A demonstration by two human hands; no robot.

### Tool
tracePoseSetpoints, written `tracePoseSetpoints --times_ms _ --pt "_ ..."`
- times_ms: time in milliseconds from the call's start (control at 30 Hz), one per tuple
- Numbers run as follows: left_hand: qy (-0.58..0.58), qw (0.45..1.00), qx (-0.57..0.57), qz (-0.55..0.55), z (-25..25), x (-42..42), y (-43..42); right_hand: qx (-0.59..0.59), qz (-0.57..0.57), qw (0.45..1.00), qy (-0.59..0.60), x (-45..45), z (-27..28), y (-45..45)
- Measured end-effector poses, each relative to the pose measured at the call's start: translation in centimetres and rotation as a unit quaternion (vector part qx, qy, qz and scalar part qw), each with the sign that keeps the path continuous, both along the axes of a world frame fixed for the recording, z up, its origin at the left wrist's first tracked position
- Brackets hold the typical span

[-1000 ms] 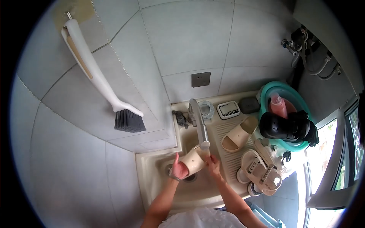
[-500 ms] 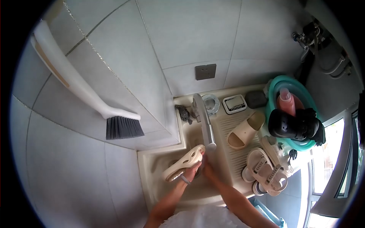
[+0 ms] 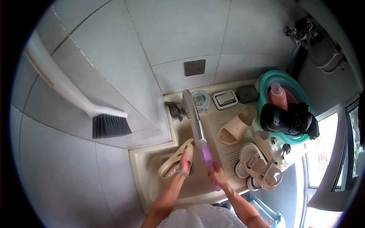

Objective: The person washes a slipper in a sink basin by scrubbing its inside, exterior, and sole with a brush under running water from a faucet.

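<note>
- The sink (image 3: pixel 150 190) occupied the lower centre of the frame; from where I stood, the slipper (image 3: pixel 175 159) was over its bowl, turned on its side.
- Left hand (image 3: pixel 184 164): grasped the slipper by its near side.
- Right hand (image 3: pixel 217 175): closed around a purple implement (image 3: pixel 206 156), just below the faucet (image 3: pixel 195 121); its far end was hidden there.
- Teal basin (image 3: pixel 262 95), right of centre: contained a pink bottle (image 3: pixel 279 98), upright with a slight tilt; a black article (image 3: pixel 279 118) lay across the near part.
- White soap dish (image 3: pixel 225 100), centre of the frame, behind the ridged drainboard (image 3: pixel 228 154): I could not tell its contents.
- On the drainboard: a second slipper (image 3: pixel 238 125), angled; strapped sandals (image 3: pixel 260 166) stood towards the lower right.
</note>
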State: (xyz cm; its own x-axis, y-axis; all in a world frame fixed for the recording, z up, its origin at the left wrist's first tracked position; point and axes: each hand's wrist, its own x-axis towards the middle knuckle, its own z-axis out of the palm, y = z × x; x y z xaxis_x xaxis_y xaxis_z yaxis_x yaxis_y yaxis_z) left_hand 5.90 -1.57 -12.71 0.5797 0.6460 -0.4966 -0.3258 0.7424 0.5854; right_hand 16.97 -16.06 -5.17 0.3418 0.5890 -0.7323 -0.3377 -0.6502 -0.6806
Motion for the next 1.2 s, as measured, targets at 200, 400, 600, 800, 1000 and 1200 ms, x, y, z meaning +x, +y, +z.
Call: tracePoseSetpoints --times_ms 200,400,600,800,1000,1200 --pt "-0.025 0.998 -0.046 -0.019 -1.4 1.0 -0.5 0.232 0.094 0.82 -0.516 -3.8 -1.1 2.3" --pt "0.103 0.987 0.02 -0.125 -1.6 0.4 -1.9 0.078 0.103 0.933 -0.336 -1.9 -1.7 4.5" --pt "-0.045 0.999 -0.011 -0.027 -0.5 1.3 -1.1 0.094 0.108 0.94 -0.31 -4.6 2.3 3.1" --pt "0.03 0.999 0.019 -0.029 0.3 1.9 1.8 0.093 0.08 0.93 -0.346 -4.2 -0.2 6.2" --pt "0.022 0.999 0.041 0.0 2.0 2.7 0.1 0.095 0.043 0.959 -0.262 -2.8 2.2 6.7" --pt "-0.001 0.995 0.056 -0.082 -0.5 1.8 -1.5 0.06 0.076 0.951 -0.294 -2.3 2.2 5.9"
